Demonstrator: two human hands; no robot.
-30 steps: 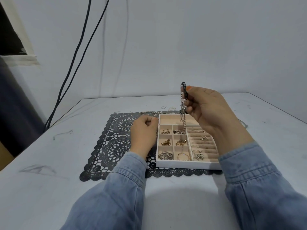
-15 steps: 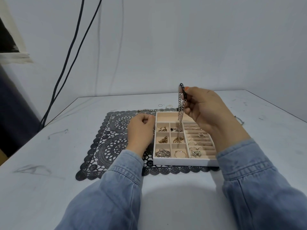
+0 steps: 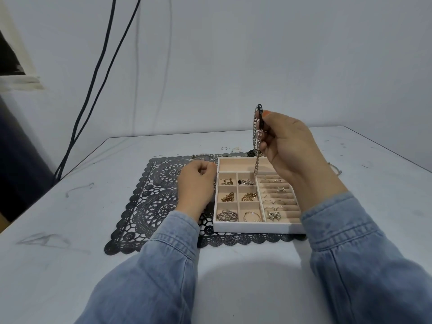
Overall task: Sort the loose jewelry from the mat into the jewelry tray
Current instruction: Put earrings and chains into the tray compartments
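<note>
My right hand (image 3: 289, 148) is raised above the back of the jewelry tray (image 3: 257, 226) and pinches a silver and black chain bracelet (image 3: 257, 146). The chain hangs straight down, its lower end over the long back compartment. The white tray with beige compartments sits on the right half of the black lace mat (image 3: 154, 202) and holds gold and silver pieces and rings. My left hand (image 3: 196, 183) rests on the mat against the tray's left wall, fingers curled, with nothing seen in it.
A thin chain (image 3: 205, 156) lies along the mat's far edge. Small rings (image 3: 224, 148) and a dark piece (image 3: 251, 152) lie on the white table behind the tray. Another thin piece (image 3: 335, 169) lies right of my wrist. Black cables (image 3: 93, 94) hang down the wall at left.
My right hand has lifted the chain slightly, so its lower end now hangs over the back compartment instead of the small ones. My left hand has stayed beside the tray.
</note>
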